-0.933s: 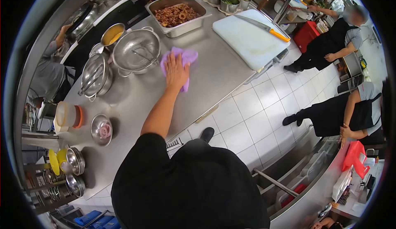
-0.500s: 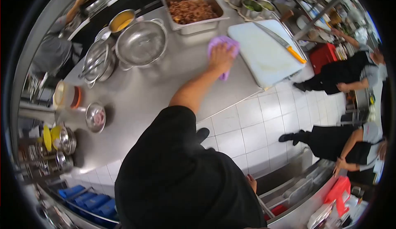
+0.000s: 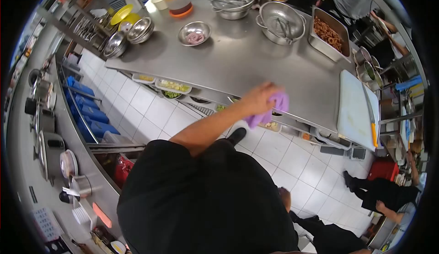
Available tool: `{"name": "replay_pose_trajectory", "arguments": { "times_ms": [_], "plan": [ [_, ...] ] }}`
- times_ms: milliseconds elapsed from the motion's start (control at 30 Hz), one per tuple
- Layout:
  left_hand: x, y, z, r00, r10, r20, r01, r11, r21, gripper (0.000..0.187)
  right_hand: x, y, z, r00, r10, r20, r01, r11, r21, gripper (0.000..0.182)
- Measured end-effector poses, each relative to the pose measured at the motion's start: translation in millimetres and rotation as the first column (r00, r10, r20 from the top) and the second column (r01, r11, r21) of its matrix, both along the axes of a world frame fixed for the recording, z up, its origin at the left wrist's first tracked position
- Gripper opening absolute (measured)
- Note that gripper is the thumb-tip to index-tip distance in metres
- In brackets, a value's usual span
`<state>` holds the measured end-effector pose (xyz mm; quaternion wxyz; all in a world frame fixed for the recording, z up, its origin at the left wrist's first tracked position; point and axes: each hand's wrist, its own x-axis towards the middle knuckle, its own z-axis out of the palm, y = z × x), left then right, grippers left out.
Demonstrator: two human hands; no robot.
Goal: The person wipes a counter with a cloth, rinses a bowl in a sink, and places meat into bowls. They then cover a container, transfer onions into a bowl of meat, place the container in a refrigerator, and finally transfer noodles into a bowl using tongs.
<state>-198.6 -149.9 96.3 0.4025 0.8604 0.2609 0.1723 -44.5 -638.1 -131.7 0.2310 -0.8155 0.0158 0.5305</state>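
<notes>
The steel surface (image 3: 238, 66) stretches across the scene from left to right, its near edge in front of the person. The person's left arm (image 3: 206, 130) reaches forward and to the right from a black sleeve, forearm angled up toward that edge. At the right end lies a white cutting board (image 3: 352, 110), and on the far right stands a deep steel pan (image 3: 340, 58) of browned food. To its left is a two-handled colander (image 3: 281, 23); farther left and nearer sits a small steel bowl (image 3: 195, 34) with pinkish slices. The purple cloth (image 3: 260, 117) appears across the near edge, left of the board, bunched at the top with a loose part hanging; whether it touches the metal cannot be told. The left hand (image 3: 259, 99) is slightly blurred, back upward, its fingers (image 3: 273, 89) curled and gripping the cloth. The right hand (image 3: 285, 198) shows only in part, low at the person's right side; whether its fingers are open or closed cannot be told.

Half a second ago the left hand lay spread, pressing the cloth on the surface beside the board; now it is back at the near edge, with the cloth gathered. The view has swung too, bringing the left part of the kitchen more into sight.
</notes>
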Motion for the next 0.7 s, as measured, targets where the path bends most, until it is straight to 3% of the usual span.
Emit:
{"name": "replay_pose_trajectory", "arguments": {
  "times_ms": [67, 167, 233, 267, 300, 333, 367, 400, 500, 533, 600, 633, 700],
  "plan": [
    [-13.6, 9.6, 39.4, 0.978, 0.025, 0.209, -0.045, 0.995, 0.092, 0.064, 29.1, 16.9, 8.7, 0.961, 0.094, 0.261, -0.118, 0.99, 0.08, 0.049],
    [-35.8, 25.7, 69.2, 0.929, -0.059, 0.366, -0.027, 0.974, 0.225, 0.07, 59.4, 72.1, 47.2, 0.774, 0.2, 0.601, -0.387, 0.9, 0.199, 0.048],
    [-60.3, 53.1, 55.5, 0.965, 0.024, 0.262, -0.122, 0.923, 0.365, 0.071, 28.5, 152.3, 135.6, 0.589, 0.1, 0.802, -0.478, 0.844, 0.246, 0.053],
    [-75.1, 68.3, 45.8, 0.975, 0.067, 0.212, -0.155, 0.887, 0.435, 0.072, 14.9, 188.1, 163.4, 0.597, 0.035, 0.801, -0.472, 0.823, 0.316, 0.053],
    [-93.7, 83.6, 38.9, 0.956, 0.192, 0.22, -0.264, 0.891, 0.37, 0.074, 4.6, 222.6, 182.0, 0.604, -0.033, 0.796, -0.464, 0.798, 0.385, 0.053],
    [-114.6, 101.8, 30.6, 0.925, 0.311, 0.22, -0.368, 0.879, 0.304, 0.076, -1.6, 255.7, 191.7, 0.51, 0.011, 0.86, -0.561, 0.762, 0.323, 0.055],
    [-133.6, 127.0, 9.4, 0.856, 0.461, 0.233, -0.514, 0.805, 0.296, 0.078, -8.3, 288.5, 200.0, 0.405, 0.046, 0.913, -0.646, 0.722, 0.25, 0.058],
    [-150.6, 151.8, -8.4, 0.763, 0.598, 0.245, -0.646, 0.708, 0.284, 0.08, -23.3, 325.8, 212.1, 0.408, 0.077, 0.91, -0.67, 0.702, 0.241, 0.061],
    [-195.8, 208.5, -14.3, 0.626, 0.768, 0.135, -0.78, 0.616, 0.114, 0.086, -44.7, 425.9, 193.8, 0.305, 0.114, 0.946, -0.789, 0.587, 0.183, 0.067],
    [-202.8, 232.8, -19.3, 0.605, 0.785, 0.129, -0.796, 0.597, 0.098, 0.085, -48.8, 464.0, 178.9, 0.246, 0.102, 0.964, -0.835, 0.527, 0.157, 0.068],
    [-211.4, 276.3, -50.5, 0.56, 0.821, 0.107, -0.828, 0.557, 0.061, 0.085, -58.0, 523.3, 158.4, 0.036, 0.082, 0.996, -0.848, 0.529, -0.013, 0.066],
    [-212.1, 298.0, -69.9, 0.57, 0.817, 0.086, -0.814, 0.576, -0.079, 0.079, -61.7, 551.2, 151.6, -0.067, 0.07, 0.995, -0.84, 0.535, -0.094, 0.066],
    [-223.0, 330.3, -58.8, 0.645, 0.764, 0.021, -0.699, 0.601, -0.388, 0.065, -55.5, 623.0, 149.3, -0.069, 0.095, 0.993, -0.847, 0.521, -0.108, 0.064]
  ]
}}
